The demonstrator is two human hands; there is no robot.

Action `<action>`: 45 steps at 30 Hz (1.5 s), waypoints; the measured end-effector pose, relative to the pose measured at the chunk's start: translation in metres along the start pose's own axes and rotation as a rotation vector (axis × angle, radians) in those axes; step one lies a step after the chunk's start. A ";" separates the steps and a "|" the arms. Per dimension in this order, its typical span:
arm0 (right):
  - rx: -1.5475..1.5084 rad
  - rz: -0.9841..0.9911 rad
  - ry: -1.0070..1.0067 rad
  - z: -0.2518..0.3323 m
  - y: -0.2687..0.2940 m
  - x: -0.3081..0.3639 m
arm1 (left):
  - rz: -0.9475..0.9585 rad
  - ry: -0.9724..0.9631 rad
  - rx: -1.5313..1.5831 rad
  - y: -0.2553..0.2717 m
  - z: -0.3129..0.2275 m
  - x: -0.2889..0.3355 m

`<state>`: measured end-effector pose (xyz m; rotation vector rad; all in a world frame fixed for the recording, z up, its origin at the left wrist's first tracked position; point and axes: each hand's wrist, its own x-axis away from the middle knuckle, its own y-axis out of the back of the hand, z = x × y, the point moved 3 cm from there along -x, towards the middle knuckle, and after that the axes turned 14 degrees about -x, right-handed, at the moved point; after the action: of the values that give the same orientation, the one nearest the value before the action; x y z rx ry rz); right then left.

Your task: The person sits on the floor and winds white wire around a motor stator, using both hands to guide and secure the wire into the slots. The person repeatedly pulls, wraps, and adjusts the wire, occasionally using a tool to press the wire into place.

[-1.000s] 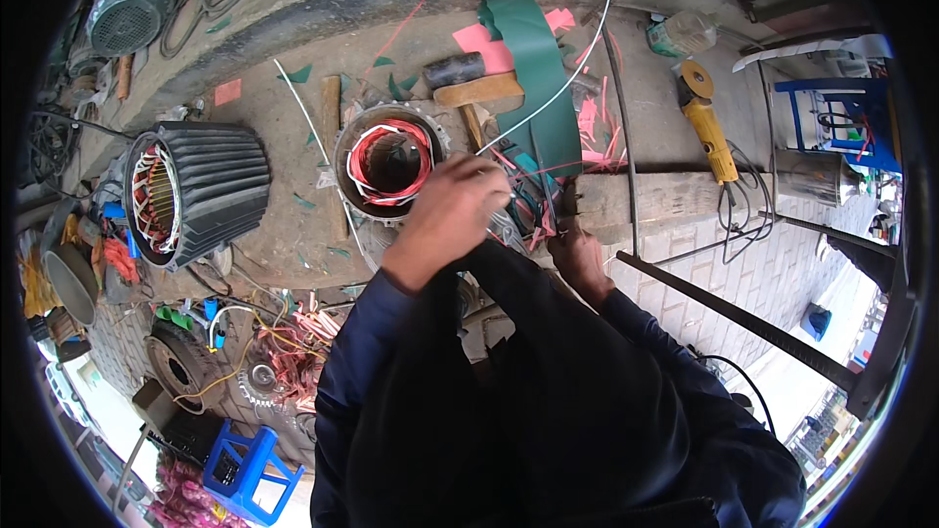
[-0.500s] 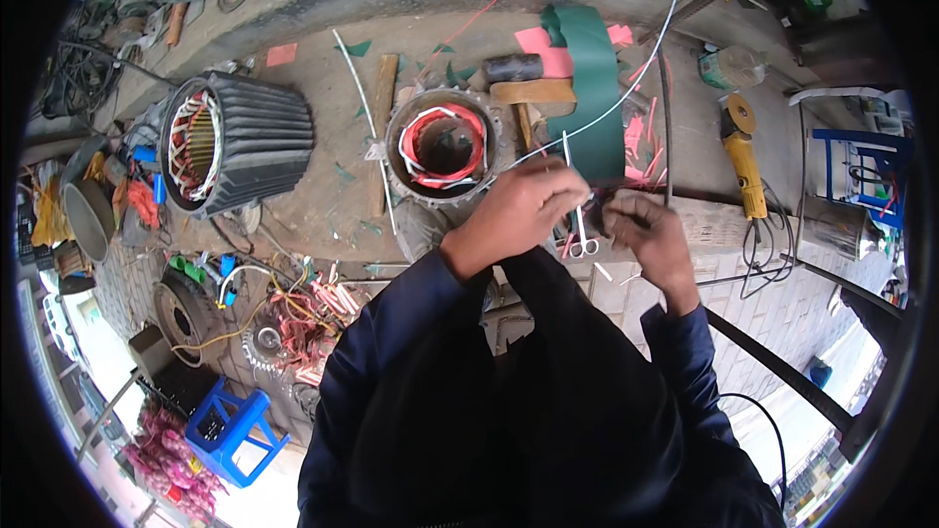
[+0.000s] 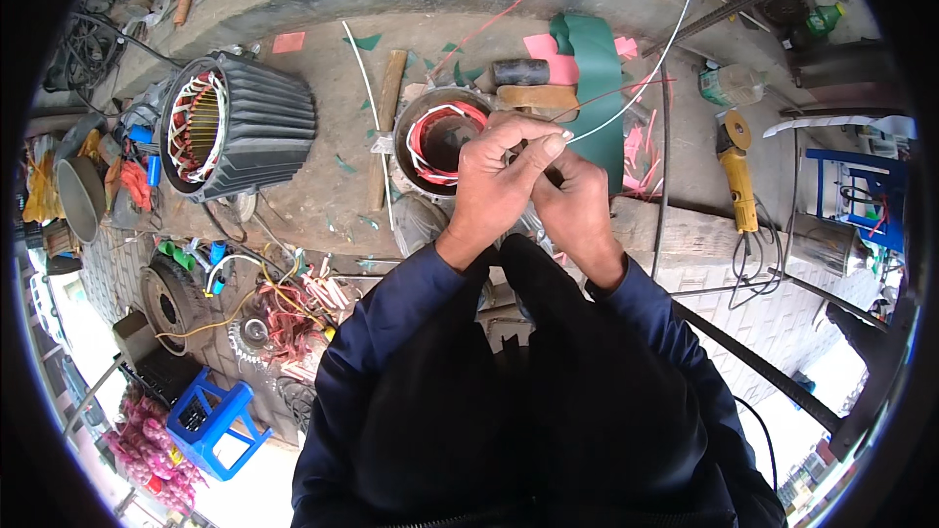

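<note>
My left hand (image 3: 492,181) pinches a thin white cord (image 3: 641,88) between thumb and finger; its length rises to the upper right. Pressed close beside it, my right hand (image 3: 579,210) is closed with curled fingers, and what lies in them is hidden. A thin dark red wire (image 3: 626,89) runs out rightward from behind the fingers; which hand holds it, if either, cannot be told. Just beyond my left hand stands a round motor stator (image 3: 419,176) with red-wrapped windings and white lacing. My left hand covers part of it.
A larger finned motor housing (image 3: 269,122) lies at left. Behind the hands are a wooden stick (image 3: 388,103), a black cylinder (image 3: 521,71) and a green sheet (image 3: 592,54). A yellow angle grinder (image 3: 738,171) is at right. A blue stool (image 3: 213,425) stands lower left.
My hands have come together over the stator's right side, the right moving left. The scissors seen by them earlier no longer show. The red wire now shows beside the white cord.
</note>
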<state>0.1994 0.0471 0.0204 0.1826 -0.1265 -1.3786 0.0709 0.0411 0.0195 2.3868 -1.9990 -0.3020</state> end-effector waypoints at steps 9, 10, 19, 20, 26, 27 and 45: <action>-0.475 -0.173 -0.028 0.039 0.073 -0.010 | 0.149 0.011 0.232 0.003 -0.014 -0.010; -0.515 -0.175 0.027 0.048 0.081 -0.015 | 0.183 0.047 0.247 0.001 -0.018 -0.012; -0.440 -0.295 0.335 0.105 0.109 -0.010 | 0.224 -0.099 0.063 -0.015 -0.062 -0.027; -0.416 -0.305 0.352 0.108 0.110 -0.008 | 0.235 -0.073 0.052 -0.015 -0.062 -0.026; -0.411 -0.250 0.396 0.114 0.108 -0.005 | 0.217 -0.132 -0.002 -0.016 -0.063 -0.026; -0.406 -0.249 0.399 0.114 0.108 -0.005 | 0.216 -0.135 -0.008 -0.016 -0.063 -0.026; -0.380 -0.252 0.421 0.114 0.111 -0.004 | 0.175 -0.165 -0.017 -0.017 -0.063 -0.025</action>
<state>0.2834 0.0652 0.1543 0.1697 0.5219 -1.5563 0.0936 0.0612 0.0824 2.2230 -2.2465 -0.5235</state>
